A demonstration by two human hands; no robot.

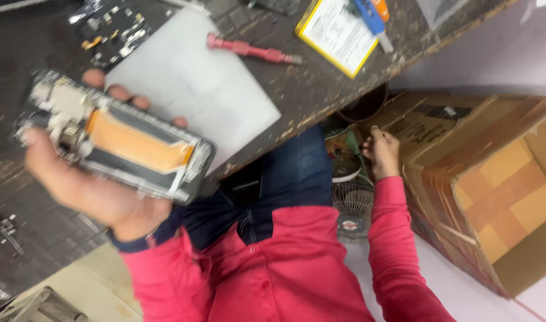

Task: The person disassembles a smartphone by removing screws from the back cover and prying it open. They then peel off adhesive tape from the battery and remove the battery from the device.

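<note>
The left hand [85, 185] is clenched around an opened smartphone frame with an orange panel across its middle and bare circuit parts at one end [115, 140]. The thumb presses the end with the circuit parts at about nine o'clock, and three fingertips [94, 77] curl over the far long edge at about twelve o'clock. The phone lies tilted across the palm, its long axis running from ten o'clock down to four o'clock, held above the dark, scuffed workbench [321, 83].

The right hand [381, 154] reaches down below the bench edge at about three o'clock from the phone. Its fingers are bent and the tips sit at the flap of a large brown cardboard box [494, 179]; whether they grip anything I cannot tell. Just at seven o'clock from this hand stands a small round fan with a wire grille [352, 209], on the floor beside the person's blue trousers [300, 173]. Both arms wear red sleeves [398, 256].

On the bench, a flat white sheet [195, 83] lies at one o'clock from the phone, partly behind it. A red-handled screwdriver [252, 52] rests just past the sheet's upper edge. A dark circuit board [115, 30] lies at twelve o'clock, near the top edge. A flat yellow-edged battery pack [335, 36] sits at two o'clock, with a blue and orange tool [371, 18] lying over its corner.
</note>
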